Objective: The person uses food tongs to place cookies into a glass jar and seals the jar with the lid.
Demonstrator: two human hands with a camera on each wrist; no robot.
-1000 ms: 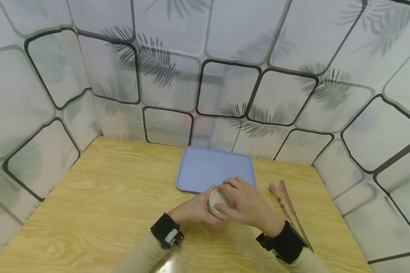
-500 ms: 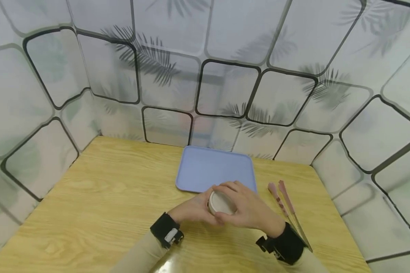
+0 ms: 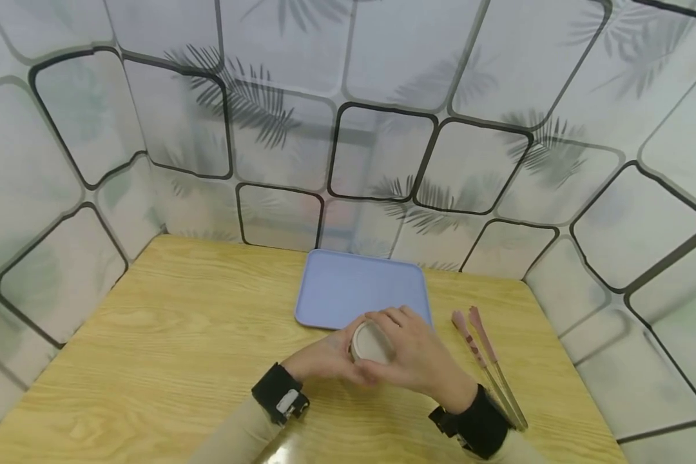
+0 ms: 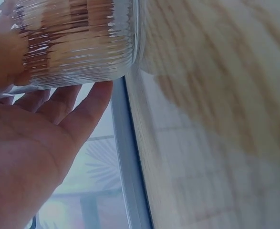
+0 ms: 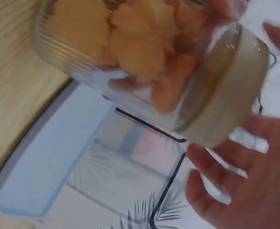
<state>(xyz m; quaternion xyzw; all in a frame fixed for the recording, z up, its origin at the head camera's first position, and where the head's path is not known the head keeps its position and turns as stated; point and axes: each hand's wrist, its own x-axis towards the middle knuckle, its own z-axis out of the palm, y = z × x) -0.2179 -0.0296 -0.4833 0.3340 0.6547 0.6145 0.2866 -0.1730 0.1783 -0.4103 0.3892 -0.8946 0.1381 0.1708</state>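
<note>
A ribbed glass jar (image 5: 130, 52) with orange pieces inside and a beige lid (image 3: 371, 341) is held just above the wooden table (image 3: 168, 348), at the near edge of the blue tray (image 3: 354, 283). My left hand (image 3: 327, 357) grips the jar's body from the left, its fingers (image 4: 77, 114) under the ribbed glass (image 4: 77, 43). My right hand (image 3: 408, 351) curls over the lid (image 5: 230, 100) from the right, with its fingers (image 5: 225, 191) spread round the rim.
Two pink-tipped chopsticks (image 3: 487, 367) lie on the table right of my right hand. The tray stands against the back wall, and patterned walls close in the table at the back and on both sides. Bare wood stretches away to the left.
My right hand has shifted slightly round the lid. The jar and my left hand stay in about the same place.
</note>
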